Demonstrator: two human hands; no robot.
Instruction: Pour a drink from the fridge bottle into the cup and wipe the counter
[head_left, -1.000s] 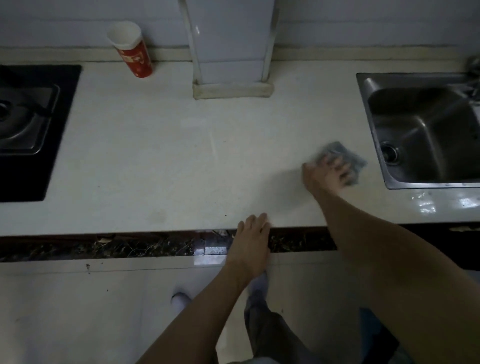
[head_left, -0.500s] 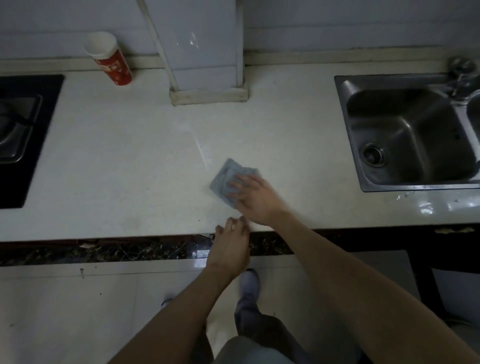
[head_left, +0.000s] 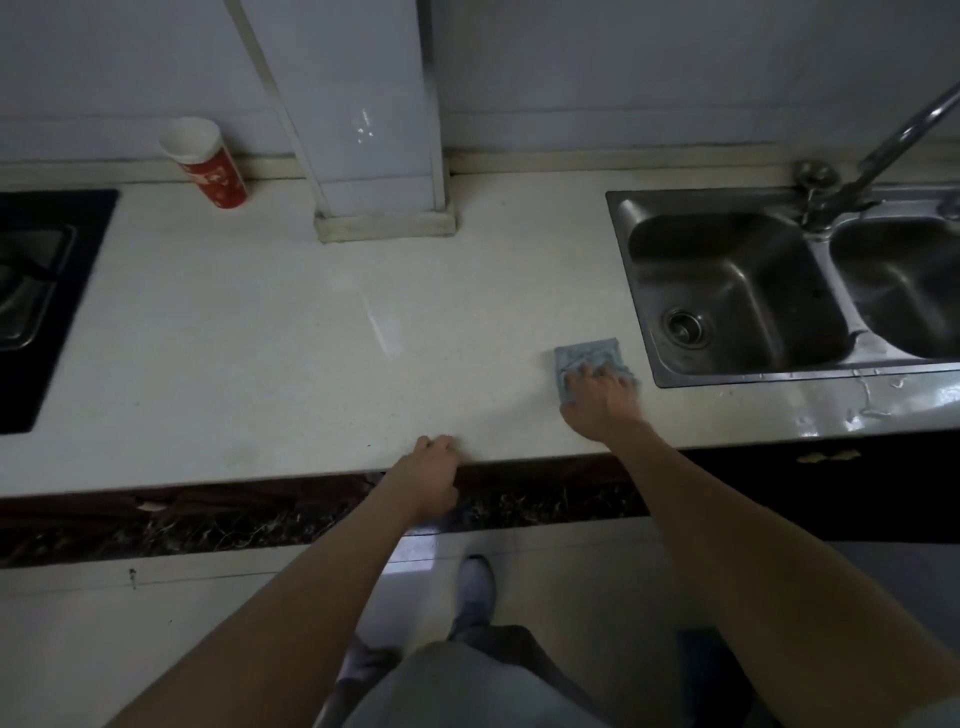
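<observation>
A red paper cup (head_left: 208, 163) with a white rim stands at the back left of the pale counter (head_left: 260, 338), against the wall. My right hand (head_left: 602, 400) presses a grey-blue cloth (head_left: 589, 356) flat on the counter, just left of the sink, with its fingers spread over the cloth. My left hand (head_left: 434, 467) rests on the counter's front edge, fingers bent over the lip. No bottle is in view.
A steel double sink (head_left: 779, 291) with a tap (head_left: 878, 150) fills the right side, with water drops on its front rim. A black gas hob (head_left: 41, 291) sits at the far left. A white boxed column (head_left: 374, 156) stands at the back centre.
My right hand has slid the cloth from the middle of the counter back to the right, beside the sink. My left hand stays on the front edge.
</observation>
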